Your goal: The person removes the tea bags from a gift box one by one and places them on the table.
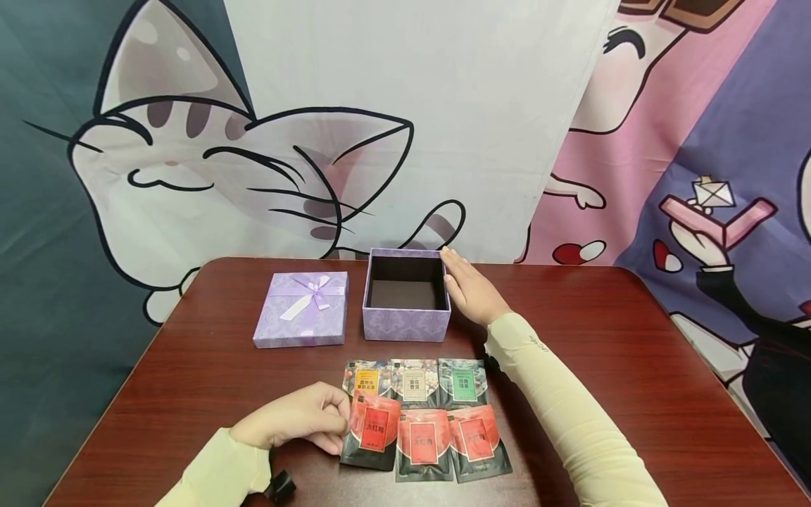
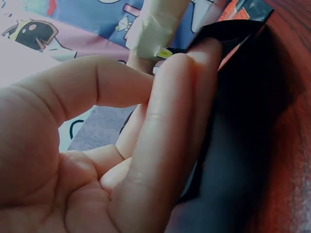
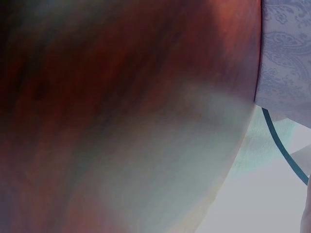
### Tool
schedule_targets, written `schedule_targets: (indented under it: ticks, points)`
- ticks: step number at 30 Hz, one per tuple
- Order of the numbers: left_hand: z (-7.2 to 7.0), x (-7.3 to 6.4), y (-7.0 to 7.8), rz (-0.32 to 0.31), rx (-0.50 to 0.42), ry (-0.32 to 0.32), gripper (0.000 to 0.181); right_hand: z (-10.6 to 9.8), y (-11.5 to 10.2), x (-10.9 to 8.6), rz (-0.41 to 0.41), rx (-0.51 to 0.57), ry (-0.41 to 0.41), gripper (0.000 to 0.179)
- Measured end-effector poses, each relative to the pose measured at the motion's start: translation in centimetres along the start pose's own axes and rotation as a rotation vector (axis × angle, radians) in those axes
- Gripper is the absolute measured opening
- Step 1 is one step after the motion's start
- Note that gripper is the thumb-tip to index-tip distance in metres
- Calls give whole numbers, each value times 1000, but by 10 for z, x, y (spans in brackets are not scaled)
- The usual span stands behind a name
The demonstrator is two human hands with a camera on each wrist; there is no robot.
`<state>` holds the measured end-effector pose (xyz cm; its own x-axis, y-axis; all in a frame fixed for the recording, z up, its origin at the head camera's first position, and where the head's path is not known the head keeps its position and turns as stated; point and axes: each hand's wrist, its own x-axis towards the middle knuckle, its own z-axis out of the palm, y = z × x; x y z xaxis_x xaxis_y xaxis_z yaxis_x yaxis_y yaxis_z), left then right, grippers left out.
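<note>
My left hand [image 1: 310,417] pinches the left edge of a red-and-black tea packet [image 1: 372,431], which overlaps a yellow-labelled packet [image 1: 367,377] behind it. Close up in the left wrist view, the packet's dark back [image 2: 238,121] stands against the fingers [image 2: 165,111]. With fingers extended, my right hand [image 1: 474,287] rests against the right side of an open purple box [image 1: 405,325], whose dark inside holds nothing visible. The right wrist view catches only the box's patterned wall [image 3: 286,53] and a sliver of hand at the right edge.
Two more red packets [image 1: 423,443] lie to the right in the front row. Behind them are a cream-labelled packet [image 1: 415,384] and a green-labelled packet [image 1: 463,384]. A purple lid [image 1: 300,310] with a ribbon bow sits left of the box. The brown table [image 1: 633,366] ends at a cartoon backdrop.
</note>
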<state>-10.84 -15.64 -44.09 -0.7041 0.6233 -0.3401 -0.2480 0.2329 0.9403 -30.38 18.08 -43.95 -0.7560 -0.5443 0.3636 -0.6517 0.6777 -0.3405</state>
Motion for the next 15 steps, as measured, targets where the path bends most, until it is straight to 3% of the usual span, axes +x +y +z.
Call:
schedule_targets:
  ticks: [10,15]
  points:
    - [3,-4,2,-47,118,10,8,0,-1,0,4,-2,-2,53]
    - [3,-5,1,-40,114,-23,10,-1,-1,0,0,0,2,53]
